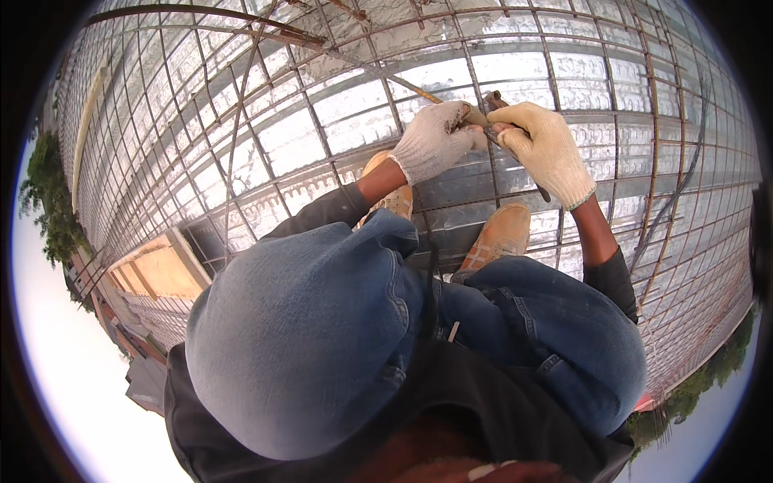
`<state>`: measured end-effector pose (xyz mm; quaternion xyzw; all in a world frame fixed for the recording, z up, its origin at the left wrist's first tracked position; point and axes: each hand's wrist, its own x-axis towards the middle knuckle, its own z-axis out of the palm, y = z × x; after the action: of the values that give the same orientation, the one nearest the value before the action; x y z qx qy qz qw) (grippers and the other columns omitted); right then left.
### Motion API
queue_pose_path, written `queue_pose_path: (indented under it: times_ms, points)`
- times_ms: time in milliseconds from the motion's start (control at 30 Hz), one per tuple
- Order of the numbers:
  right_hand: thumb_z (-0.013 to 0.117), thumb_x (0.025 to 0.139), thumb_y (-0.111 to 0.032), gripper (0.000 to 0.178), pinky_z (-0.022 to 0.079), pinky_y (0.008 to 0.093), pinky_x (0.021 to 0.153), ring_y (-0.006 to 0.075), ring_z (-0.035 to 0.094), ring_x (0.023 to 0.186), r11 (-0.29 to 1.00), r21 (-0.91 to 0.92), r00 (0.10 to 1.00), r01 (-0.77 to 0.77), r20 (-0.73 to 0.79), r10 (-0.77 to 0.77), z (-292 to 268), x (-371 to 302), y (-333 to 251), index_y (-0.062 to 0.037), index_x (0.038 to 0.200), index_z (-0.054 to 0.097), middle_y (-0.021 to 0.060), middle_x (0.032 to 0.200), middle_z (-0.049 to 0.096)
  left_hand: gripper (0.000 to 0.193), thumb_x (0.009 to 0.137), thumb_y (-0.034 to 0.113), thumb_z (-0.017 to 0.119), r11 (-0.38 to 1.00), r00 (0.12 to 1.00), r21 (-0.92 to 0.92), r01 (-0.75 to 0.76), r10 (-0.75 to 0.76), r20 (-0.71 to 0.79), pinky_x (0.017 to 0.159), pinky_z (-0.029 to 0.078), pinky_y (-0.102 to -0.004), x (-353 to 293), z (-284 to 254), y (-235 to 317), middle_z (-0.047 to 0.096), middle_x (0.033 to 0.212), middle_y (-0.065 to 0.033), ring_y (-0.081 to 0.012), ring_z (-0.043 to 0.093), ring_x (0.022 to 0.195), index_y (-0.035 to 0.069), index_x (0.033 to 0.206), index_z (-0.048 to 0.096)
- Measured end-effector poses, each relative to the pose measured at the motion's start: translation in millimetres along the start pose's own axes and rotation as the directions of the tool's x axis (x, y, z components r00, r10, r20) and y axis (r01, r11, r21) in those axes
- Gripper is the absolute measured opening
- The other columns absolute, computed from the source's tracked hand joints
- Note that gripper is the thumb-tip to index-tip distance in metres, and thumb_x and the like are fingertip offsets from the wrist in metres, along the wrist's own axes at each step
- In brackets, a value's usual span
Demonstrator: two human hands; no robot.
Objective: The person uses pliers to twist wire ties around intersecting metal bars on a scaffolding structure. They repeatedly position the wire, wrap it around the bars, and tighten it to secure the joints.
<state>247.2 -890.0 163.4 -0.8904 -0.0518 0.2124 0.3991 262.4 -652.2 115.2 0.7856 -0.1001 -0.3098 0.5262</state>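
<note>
My left hand, in a whitish knitted glove with dark smudges on the fingertips, is closed at a bar of the steel rebar mesh. What it pinches is hidden by the fingers. My right hand, in a cream glove, is closed around a dark metal hand tool. One end of that tool shows above the fingers, and a dark tip sticks out below the palm. Both hands meet at the same bar, fingertips almost touching, in front of my shoes.
Under the mesh lies shiny ribbed metal decking. My tan shoes stand among the bars, below my bent knees in jeans. A wooden-framed opening is at the left. A curved bar crosses the far left, and a dark cable runs at right.
</note>
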Motion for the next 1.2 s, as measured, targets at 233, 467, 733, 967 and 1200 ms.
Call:
queue_pose_path:
  times_ms: [233, 467, 733, 967, 1200]
  points:
    - [0.065, 0.105, -0.02, 0.032, 0.062, 0.0422, 0.087, 0.028, 0.081, 0.094, 0.994, 0.041, 0.994, -0.101, 0.053, 0.099, -5.0, -0.4, -2.5, -0.0006, 0.124, 0.081, 0.0175, 0.102, 0.084, 0.055, 0.109, 0.041, 0.076, 0.712, 0.968, -0.655, 0.252, -0.182, 0.174, 0.09, 0.067, -0.033, 3.4, -17.8, -40.8, 0.083, 0.118, -0.0157, -0.0201, 0.082, 0.098, -0.006, 0.138, 0.074]
    - [0.067, 0.106, -0.021, 0.033, 0.063, 0.0406, 0.091, 0.0267, 0.082, 0.103, 0.995, 0.055, 0.992, -0.082, 0.101, 0.077, -0.7, -6.4, 3.4, -0.003, 0.129, 0.081, 0.0177, 0.112, 0.085, 0.036, 0.099, 0.035, 0.085, 0.956, 0.974, -0.225, 0.187, -0.152, 0.166, 0.069, 0.056, -0.0301, 1.1, -4.6, -32.1, 0.077, 0.088, -0.0022, -0.0088, 0.068, 0.077, 0.001, 0.114, 0.085]
    - [0.068, 0.108, -0.034, 0.05, 0.063, 0.044, 0.098, 0.0314, 0.082, 0.114, 0.98, 0.031, 0.925, -0.198, -0.324, 0.197, -6.1, -18.5, 52.9, -0.0056, 0.148, 0.072, 0.0191, 0.12, 0.084, 0.032, 0.096, 0.029, 0.082, 0.808, 0.928, -0.458, 0.37, -0.343, 0.144, 0.068, 0.056, -0.0282, -26.7, 16.7, -20.8, 0.078, 0.089, -0.0043, -0.0098, 0.068, 0.072, 0.001, 0.111, 0.083]
    - [0.086, 0.093, -0.039, 0.072, 0.061, 0.0476, 0.105, 0.0375, 0.075, 0.125, 0.944, -0.216, 0.958, -0.249, -0.2, 0.207, 24.2, -39.3, 50.6, -0.0039, 0.153, 0.066, 0.02, 0.134, 0.077, 0.035, 0.106, 0.027, 0.076, 0.788, 0.918, -0.472, 0.394, -0.365, 0.157, 0.074, 0.063, -0.0332, -27.5, 21.5, -36.5, 0.082, 0.103, -0.0132, -0.0166, 0.075, 0.077, -0.003, 0.125, 0.078]
    - [0.092, 0.087, -0.034, 0.085, 0.059, 0.049, 0.109, 0.0379, 0.072, 0.13, 0.944, -0.246, 0.968, -0.222, -0.171, 0.183, 23.8, -42.9, 46.4, -0.0048, 0.159, 0.059, 0.0201, 0.14, 0.072, 0.035, 0.108, 0.027, 0.075, 0.755, 0.922, -0.534, 0.38, -0.353, 0.158, 0.076, 0.063, -0.0332, -26.7, 25.3, -42.2, 0.082, 0.102, -0.0141, -0.0187, 0.076, 0.079, -0.003, 0.126, 0.077]
